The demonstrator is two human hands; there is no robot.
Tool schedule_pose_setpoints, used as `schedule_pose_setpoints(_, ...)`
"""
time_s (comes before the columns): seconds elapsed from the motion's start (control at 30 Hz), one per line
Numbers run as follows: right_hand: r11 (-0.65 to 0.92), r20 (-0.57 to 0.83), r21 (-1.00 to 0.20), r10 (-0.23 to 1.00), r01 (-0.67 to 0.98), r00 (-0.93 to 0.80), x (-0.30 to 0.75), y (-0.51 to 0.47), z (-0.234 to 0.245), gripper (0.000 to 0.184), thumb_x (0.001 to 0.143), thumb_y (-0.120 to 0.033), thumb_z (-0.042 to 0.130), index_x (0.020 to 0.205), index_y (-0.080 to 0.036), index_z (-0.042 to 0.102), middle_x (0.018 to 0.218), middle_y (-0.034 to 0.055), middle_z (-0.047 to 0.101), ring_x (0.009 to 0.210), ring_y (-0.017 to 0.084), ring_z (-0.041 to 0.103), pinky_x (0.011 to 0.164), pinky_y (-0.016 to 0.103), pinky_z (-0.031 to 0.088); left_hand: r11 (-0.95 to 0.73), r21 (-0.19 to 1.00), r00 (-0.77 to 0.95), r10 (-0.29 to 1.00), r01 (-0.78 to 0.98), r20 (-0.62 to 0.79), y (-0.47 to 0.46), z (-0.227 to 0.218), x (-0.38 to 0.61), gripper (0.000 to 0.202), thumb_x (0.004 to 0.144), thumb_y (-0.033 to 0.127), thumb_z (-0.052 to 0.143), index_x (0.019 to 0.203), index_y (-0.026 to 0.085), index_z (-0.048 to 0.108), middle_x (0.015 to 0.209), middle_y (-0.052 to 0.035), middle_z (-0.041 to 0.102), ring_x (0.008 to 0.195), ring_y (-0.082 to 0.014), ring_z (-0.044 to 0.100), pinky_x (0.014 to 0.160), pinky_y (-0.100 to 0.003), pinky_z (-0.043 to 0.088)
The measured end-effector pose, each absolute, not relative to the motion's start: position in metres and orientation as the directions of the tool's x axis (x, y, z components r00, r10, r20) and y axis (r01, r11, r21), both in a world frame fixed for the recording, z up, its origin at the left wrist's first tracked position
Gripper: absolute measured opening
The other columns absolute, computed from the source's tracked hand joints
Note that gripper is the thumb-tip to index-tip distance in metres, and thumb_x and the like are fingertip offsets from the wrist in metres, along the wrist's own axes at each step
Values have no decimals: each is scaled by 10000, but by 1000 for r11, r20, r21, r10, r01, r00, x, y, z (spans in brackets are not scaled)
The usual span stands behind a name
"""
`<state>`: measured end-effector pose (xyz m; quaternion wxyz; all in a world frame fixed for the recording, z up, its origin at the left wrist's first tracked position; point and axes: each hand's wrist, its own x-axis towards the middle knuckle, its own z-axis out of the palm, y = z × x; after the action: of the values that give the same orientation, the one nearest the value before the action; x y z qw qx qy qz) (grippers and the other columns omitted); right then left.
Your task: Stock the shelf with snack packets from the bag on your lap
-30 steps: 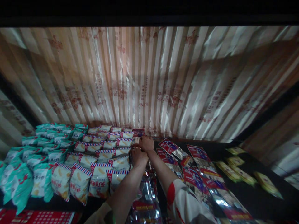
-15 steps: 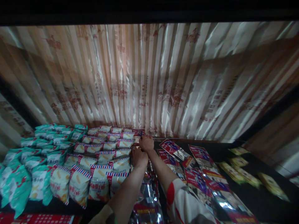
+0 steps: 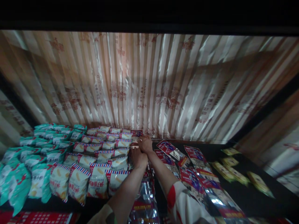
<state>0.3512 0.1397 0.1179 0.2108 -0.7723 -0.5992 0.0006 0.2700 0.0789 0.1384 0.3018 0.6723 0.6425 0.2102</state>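
Note:
At the back middle of the shelf, my left hand (image 3: pixel 138 158) is closed at the edge of a flat red-and-silver snack packet (image 3: pixel 133 145). Just behind it, my right hand (image 3: pixel 145 144) reaches in from the right with bent fingers at the same packet. The wrists nearly touch, and some fingertips are hidden. Below the hands runs a row of silver snack packets (image 3: pixel 144 189) with red bands, partly covered by my left forearm. Immediately left stand rows of white chip bags (image 3: pixel 98 180) with red-and-blue striped tops.
Teal snack bags (image 3: pixel 40 180) fill the shelf's left end. Right of my arms, red-and-purple packets (image 3: pixel 201 158) lie overlapping on the black shelf (image 3: pixel 252 158). Several yellow packets (image 3: pixel 259 183) lie farther right. A striped plastic curtain (image 3: pixel 149 77) hangs behind, under a dark beam.
The view has shifted slightly, with the right-side packets now farther left in the picture. Both hands stay at the same packet; the right hand's fingers have moved slightly.

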Motion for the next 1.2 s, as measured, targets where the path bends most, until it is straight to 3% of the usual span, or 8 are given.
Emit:
schedule_pose_setpoints(0.37,-156,318,-325,911,933,263,352,89,124,232,824,-141,484,837,-154,716,932,115,719,989,188,624,980,295,359,-11,721,90,993,693,-71,29,150,266,265,801,118,441,951,111,660,1066,-140,662,1126,-241,537,960,-290,370)
schedule_pose_setpoints(0.8,-153,272,-309,931,939,242,329,6,130,277,829,-138,450,746,-162,713,826,89,719,834,169,632,811,230,412,-25,737,174,976,676,-127,-38,147,238,283,835,128,442,1069,124,601,1132,-127,647,1103,-204,565,912,-258,395)
schedule_pose_setpoints(1.03,-114,282,-340,935,934,216,314,-29,126,297,840,-130,420,811,-166,713,886,75,715,906,168,619,917,266,388,-63,753,213,972,655,-104,-56,145,215,293,831,132,475,1096,164,597,1141,-71,656,1089,-175,575,907,-228,402)
schedule_pose_setpoints(1.2,-26,344,-408,921,912,180,307,-60,113,291,842,-146,425,880,-148,713,985,104,703,1004,189,601,1018,338,345,-41,743,194,974,668,-120,-64,138,202,331,826,92,453,1117,158,594,1164,-84,647,1105,-171,569,935,-248,395)
